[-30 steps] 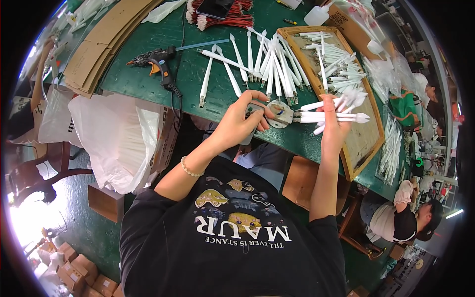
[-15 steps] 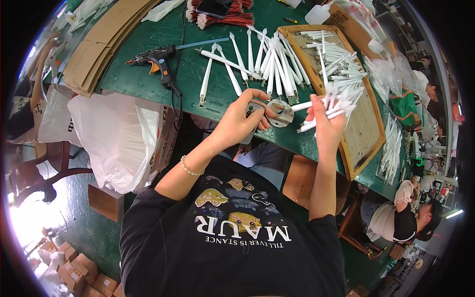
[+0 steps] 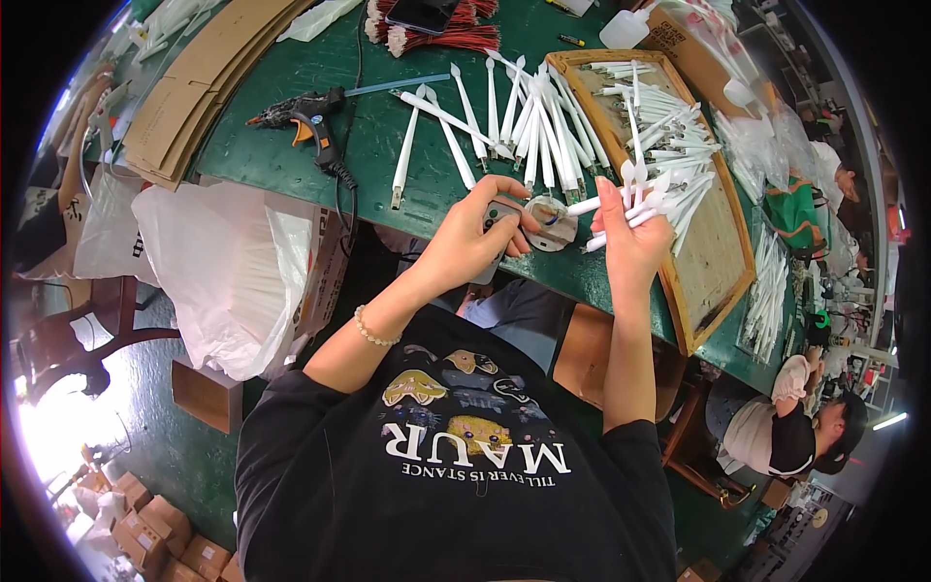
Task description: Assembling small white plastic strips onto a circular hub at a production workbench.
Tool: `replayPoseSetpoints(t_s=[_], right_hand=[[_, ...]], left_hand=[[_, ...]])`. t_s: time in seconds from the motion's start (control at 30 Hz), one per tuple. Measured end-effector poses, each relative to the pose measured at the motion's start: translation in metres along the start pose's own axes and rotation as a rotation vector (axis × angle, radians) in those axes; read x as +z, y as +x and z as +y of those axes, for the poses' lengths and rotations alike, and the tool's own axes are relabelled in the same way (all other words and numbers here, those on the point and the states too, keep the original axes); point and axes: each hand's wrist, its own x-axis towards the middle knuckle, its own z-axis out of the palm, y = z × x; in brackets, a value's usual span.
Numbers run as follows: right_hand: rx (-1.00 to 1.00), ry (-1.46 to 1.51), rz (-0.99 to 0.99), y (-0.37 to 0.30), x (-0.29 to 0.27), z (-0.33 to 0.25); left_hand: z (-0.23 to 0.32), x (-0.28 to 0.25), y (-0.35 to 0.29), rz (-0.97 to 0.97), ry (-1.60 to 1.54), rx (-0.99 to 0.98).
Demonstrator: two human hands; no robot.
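My left hand (image 3: 467, 238) is curled round a flat grey piece (image 3: 493, 215) with dark round spots at the table's near edge; the fingers hide much of it. Beside those fingertips is a round whitish disc (image 3: 553, 225) with a grey part across it. My right hand (image 3: 635, 247) is closed on several white candle-shaped sticks (image 3: 640, 199) with flame-shaped tips. One of these sticks points left, its end close to the disc. More candle-shaped sticks (image 3: 543, 136) lie fanned on the green table (image 3: 388, 228) beyond both hands.
A wooden-framed tray (image 3: 713, 320) with many white sticks stands at the right. Left of the loose sticks lies a glue gun (image 3: 315, 121) with its cord over the edge. Flat cardboard (image 3: 194, 87), red wire bundles (image 3: 446, 42) and a white plastic bag (image 3: 218, 272) surround the workplace.
My right hand has shifted slightly left and turned, so the bunch of candle-shaped sticks stands more upright. My left hand stays almost where it was.
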Motion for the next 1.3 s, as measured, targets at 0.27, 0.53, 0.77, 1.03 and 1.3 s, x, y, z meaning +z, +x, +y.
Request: replayPoseSetpoints(t_s=[0.27, 0.53, 0.77, 1.03, 1.3], right_hand=[[-0.001, -0.082, -0.041, 0.004, 0.004, 0.001], [-0.015, -0.076, -0.033, 0.004, 0.005, -0.002], [0.037, -0.077, -0.056, 0.003, 0.003, -0.007], [0.076, -0.094, -0.091, 0.024, -0.001, -0.014], [-0.264, -0.858, -0.151, 0.087, 0.002, 0.013]], left_hand=[[0.000, 0.000, 0.000, 0.002, 0.002, -0.005], [-0.003, 0.001, 0.000, 0.009, -0.027, -0.022], [-0.002, 0.002, -0.001, 0.034, -0.041, -0.011], [0.006, -0.005, -0.005, 0.027, -0.054, -0.006], [0.041, -0.050, -0.010, 0.442, 1.127, 0.505]])
